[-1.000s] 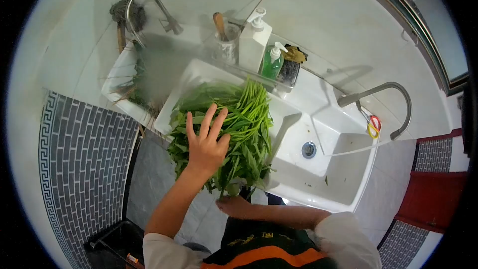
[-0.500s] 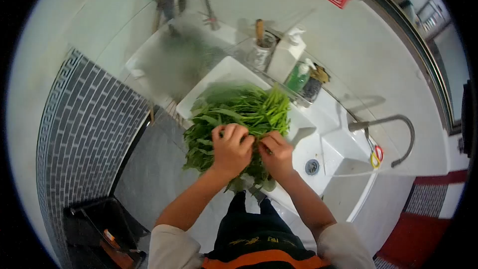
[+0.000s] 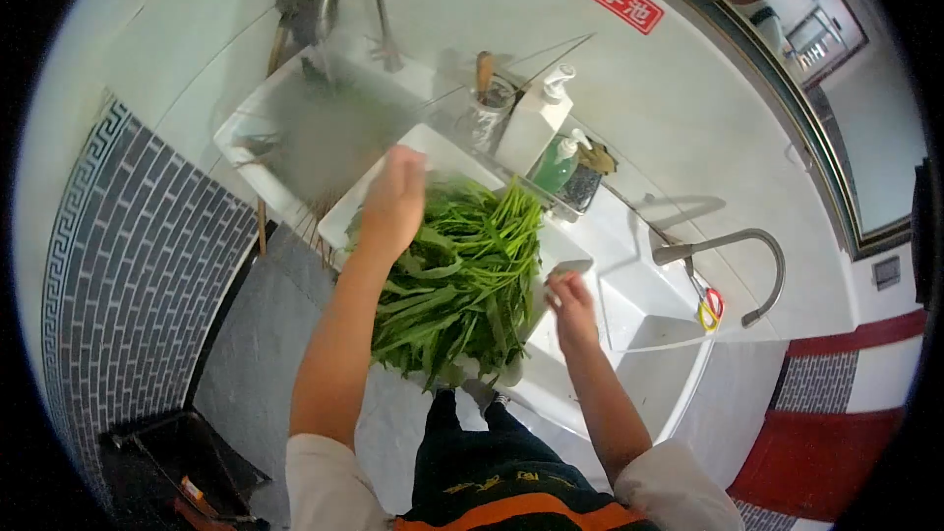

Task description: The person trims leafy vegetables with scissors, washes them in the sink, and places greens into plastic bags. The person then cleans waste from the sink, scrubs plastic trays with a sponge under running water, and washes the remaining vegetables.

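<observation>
A large heap of long-stemmed leafy greens point(image 3: 452, 285) lies in a white basin point(image 3: 339, 216), its leaves spilling over the near side. My left hand point(image 3: 391, 206) is raised over the heap's left edge, reaching toward the left sink; its fingertips are smeared, and I cannot tell whether they hold anything. To the right of the greens, apart from them, my right hand point(image 3: 573, 310) hovers over the white sink point(image 3: 629, 280). Its fingers are pinched together, perhaps around something small that I cannot make out.
More greens sit blurred in the left sink point(image 3: 236, 152), beneath a curved faucet point(image 3: 379, 10). Along the back ledge stand a white pump bottle point(image 3: 536, 118), a green soap bottle point(image 3: 558, 165) and a cup point(image 3: 489, 118). Scissors point(image 3: 711, 310) lie by the right faucet point(image 3: 767, 246).
Both hands have left the greens, where they were close together. My left hand has moved up and left, and my right hand rightward over the sink. The view has shifted slightly.
</observation>
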Motion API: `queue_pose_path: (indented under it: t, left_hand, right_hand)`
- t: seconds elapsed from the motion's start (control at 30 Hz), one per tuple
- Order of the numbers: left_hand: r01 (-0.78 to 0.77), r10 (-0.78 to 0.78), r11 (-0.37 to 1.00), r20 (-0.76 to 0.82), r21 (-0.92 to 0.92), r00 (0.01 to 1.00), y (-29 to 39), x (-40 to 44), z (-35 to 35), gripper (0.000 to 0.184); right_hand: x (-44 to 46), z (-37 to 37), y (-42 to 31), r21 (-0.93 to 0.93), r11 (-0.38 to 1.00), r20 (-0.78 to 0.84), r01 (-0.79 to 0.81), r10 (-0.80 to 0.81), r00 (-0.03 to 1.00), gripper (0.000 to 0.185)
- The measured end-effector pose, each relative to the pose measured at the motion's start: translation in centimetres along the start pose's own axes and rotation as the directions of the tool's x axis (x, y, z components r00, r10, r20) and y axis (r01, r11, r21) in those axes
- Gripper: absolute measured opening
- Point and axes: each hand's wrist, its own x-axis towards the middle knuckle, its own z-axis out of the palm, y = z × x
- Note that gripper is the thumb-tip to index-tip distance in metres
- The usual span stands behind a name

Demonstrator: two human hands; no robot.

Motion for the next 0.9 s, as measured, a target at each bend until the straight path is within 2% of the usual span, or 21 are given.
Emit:
queue_pose_path:
  t: [0.03, 0.07, 0.1, 0.13, 0.17, 0.2, 0.23, 0.3, 0.33, 0.37, 0.4, 0.43, 0.53, 0.6, 0.67, 0.73, 0.77, 0.8, 0.83, 0.87, 0.9]
  left_hand:
    - [0.094, -0.117, 0.987, 0.181, 0.131, 0.976, -0.1, 1.9, 1.5, 0.03]
    - [0.157, -0.248, 0.948, 0.335, 0.278, 0.909, -0.3, 3.3, 3.3, 0.029]
    - [0.094, -0.225, 0.939, 0.386, 0.329, 0.894, -1.6, 4.0, 5.5, 0.025]
    - [0.087, -0.296, 0.906, 0.472, 0.415, 0.83, -3.1, 4.8, 7.5, 0.024]
    - [0.011, -0.274, 0.886, 0.502, 0.464, 0.82, -4.2, 5.0, 8.7, 0.023]
    - [-0.063, -0.256, 0.859, 0.534, 0.507, 0.806, -4.9, 4.8, 9.4, 0.022]
    - [-0.078, -0.247, 0.86, 0.545, 0.504, 0.801, -4.8, 4.8, 9.6, 0.022]
    - [0.035, -0.464, 0.809, 0.6, 0.587, 0.652, -4.5, 4.4, 9.7, 0.024]
    - [0.022, -0.464, 0.806, 0.609, 0.592, 0.644, -5.9, 4.1, 10.1, 0.024]
    - [-0.012, -0.361, 0.854, 0.608, 0.52, 0.707, -8.3, 3.7, 10.7, 0.022]
    - [-0.053, -0.252, 0.893, 0.592, 0.448, 0.766, -9.4, 3.4, 11.1, 0.021]
    - [0.031, -0.306, 0.898, 0.572, 0.439, 0.761, -8.5, 3.1, 10.9, 0.024]
    - [0.072, -0.337, 0.9, 0.582, 0.43, 0.74, -7.3, 2.1, 10.1, 0.027]
    - [0.087, -0.378, 0.876, 0.561, 0.475, 0.736, -4.1, 1.1, 9.8, 0.029]
    - [0.296, -0.417, 0.908, 0.558, 0.297, 0.718, -2.0, -0.4, 9.8, 0.032]
    - [0.441, -0.442, 0.891, 0.417, 0.106, 0.794, 3.0, -3.3, 11.1, 0.031]
    - [0.333, -0.331, 0.941, 0.351, 0.055, 0.876, 3.0, -5.0, 13.4, 0.03]
    - [0.475, -0.397, 0.865, 0.359, -0.162, 0.845, 2.5, -6.8, 16.5, 0.03]
    - [0.428, -0.422, 0.903, 0.126, -0.02, 0.898, 7.8, -10.3, 19.2, 0.03]
    - [0.505, -0.463, 0.858, 0.28, -0.096, 0.841, 8.7, -10.6, 20.9, 0.03]
    - [0.557, -0.495, 0.824, 0.34, -0.109, 0.799, 9.6, -11.3, 22.7, 0.028]
  right_hand:
    - [0.4, -0.4, 1.4, 0.027, 0.999, 0.021, -0.044, 0.044, 0.999, 0.007]
    - [0.8, -0.3, 2.5, 0.054, 0.995, 0.044, -0.088, 0.085, 0.995, 0.008]
    - [0.9, 0.5, 2.7, 0.167, 0.977, 0.061, -0.13, 0.122, 0.991, 0.009]
    - [1.0, 1.5, 2.8, 0.277, 0.945, 0.085, -0.171, 0.154, 0.984, 0.01]
    - [0.9, 2.5, 2.1, 0.257, 0.941, 0.048, -0.218, 0.213, 0.976, 0.01]
    - [1.4, 2.7, 3.3, 0.25, 0.947, 0.047, -0.201, 0.196, 0.98, 0.011]
    - [1.3, 3.4, 3.1, 0.315, 0.92, 0.052, -0.232, 0.227, 0.972, 0.011]
    - [1.3, 4.4, 3.0, 0.42, 0.876, 0.071, -0.237, 0.229, 0.971, 0.013]
    - [1.4, 4.7, 3.0, 0.461, 0.861, 0.085, -0.215, 0.198, 0.976, 0.014]
    - [1.5, 5.2, 2.5, 0.555, 0.8, 0.119, -0.228, 0.195, 0.974, 0.015]
    - [1.9, 5.5, 2.6, 0.567, 0.792, 0.117, -0.227, 0.195, 0.974, 0.015]
    - [2.4, 5.9, 2.4, 0.615, 0.758, 0.124, -0.218, 0.18, 0.976, 0.016]
    - [3.2, 6.2, 1.6, 0.673, 0.717, 0.127, -0.185, 0.135, 0.983, 0.02]
    - [3.4, 5.9, 1.3, 0.607, 0.779, 0.147, -0.158, 0.086, 0.985, 0.025]
    - [2.4, 4.0, -0.4, 0.548, 0.805, 0.199, -0.225, 0.135, 0.971, 0.033]
    - [-0.2, 1.5, -4.8, 0.381, 0.915, 0.16, -0.132, 0.076, 0.984, 0.04]
    - [-0.9, -0.5, -6.2, 0.352, 0.919, 0.109, -0.176, 0.146, 0.983, 0.038]
    - [-0.8, -2.9, -6.8, 0.339, 0.93, 0.109, -0.145, 0.114, 0.987, 0.029]
    - [-1.7, -5.8, -9.0, 0.264, 0.946, 0.188, -0.189, 0.141, 0.972, 0.022]
    - [-2.1, -8.5, -11.3, 0.192, 0.96, 0.253, -0.206, 0.154, 0.955, 0.014]
    - [-1.5, -10.8, -11.3, 0.128, 0.979, 0.178, -0.161, 0.137, 0.974, 0.013]
